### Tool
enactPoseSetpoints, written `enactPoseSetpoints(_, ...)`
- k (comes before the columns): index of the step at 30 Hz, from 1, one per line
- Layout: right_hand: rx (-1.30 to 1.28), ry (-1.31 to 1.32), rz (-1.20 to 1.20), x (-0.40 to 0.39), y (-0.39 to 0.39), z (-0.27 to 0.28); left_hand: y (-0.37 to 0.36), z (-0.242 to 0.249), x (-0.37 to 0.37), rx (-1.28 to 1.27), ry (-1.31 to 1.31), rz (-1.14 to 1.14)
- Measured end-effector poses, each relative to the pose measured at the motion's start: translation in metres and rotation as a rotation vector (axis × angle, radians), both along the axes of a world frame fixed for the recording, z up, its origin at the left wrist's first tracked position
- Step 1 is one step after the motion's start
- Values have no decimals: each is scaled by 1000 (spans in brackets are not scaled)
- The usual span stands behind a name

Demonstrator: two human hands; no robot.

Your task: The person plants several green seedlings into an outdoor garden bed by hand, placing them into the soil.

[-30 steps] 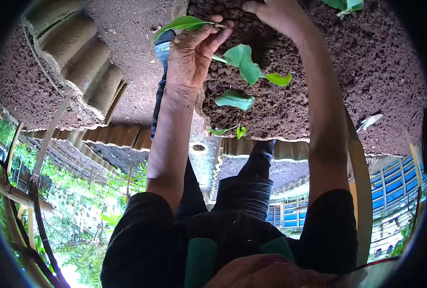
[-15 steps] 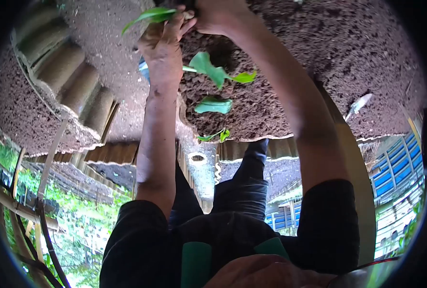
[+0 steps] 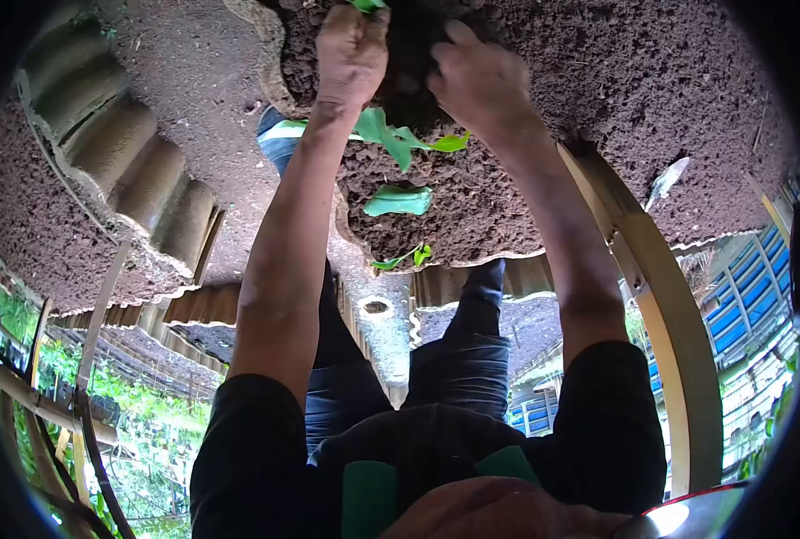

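Observation:
My left hand (image 3: 353,54) is closed around a green-leaved seedling (image 3: 367,4), held over the dark soil at the top of the view. Only part of its leaf shows, and its lower end is hidden by the hand. To the right, my right hand (image 3: 483,85) is down at the soil (image 3: 517,211) beside a shadowed hollow, fingers bent but apart, with nothing seen in them. Nearer my body lie a broad-leaved seedling (image 3: 391,136), a blue-green leaf piece (image 3: 398,200) and a small sprig (image 3: 404,258) on the soil.
A trowel-like pale blade (image 3: 667,182) lies on the soil at right. A wooden post (image 3: 665,323) rises beside my right arm. Corrugated sheets (image 3: 117,144) edge another bed at left. My shoe (image 3: 279,139) stands on the path by the bed's edge.
My hands have separated. The left has moved right with the seedling, over the bed. The right has come down to the soil, nearer my body.

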State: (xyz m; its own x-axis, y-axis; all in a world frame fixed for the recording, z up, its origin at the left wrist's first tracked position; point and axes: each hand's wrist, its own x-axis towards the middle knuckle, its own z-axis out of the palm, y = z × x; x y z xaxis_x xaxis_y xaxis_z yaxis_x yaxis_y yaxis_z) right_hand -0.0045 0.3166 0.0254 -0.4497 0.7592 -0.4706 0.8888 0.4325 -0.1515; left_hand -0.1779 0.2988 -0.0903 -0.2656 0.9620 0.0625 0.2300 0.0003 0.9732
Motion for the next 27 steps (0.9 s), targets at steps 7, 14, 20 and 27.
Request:
enactPoseSetpoints(7, 303, -330, -374, 60, 67, -10, -23, 1, -12, -65, -798, 181)
enactPoseSetpoints(14, 374, 960, -767, 42, 53, -20, -22, 29, -17, -193, -772, 134)
enactPoseSetpoints(20, -580, 1634, -476, -29, 11, -89, -13, 33, -20, -334, -773, 83)
enactPoseSetpoints(27, -584, 1350, -464, -43, 25, -74, -29, 22, -37, -399, -752, 1)
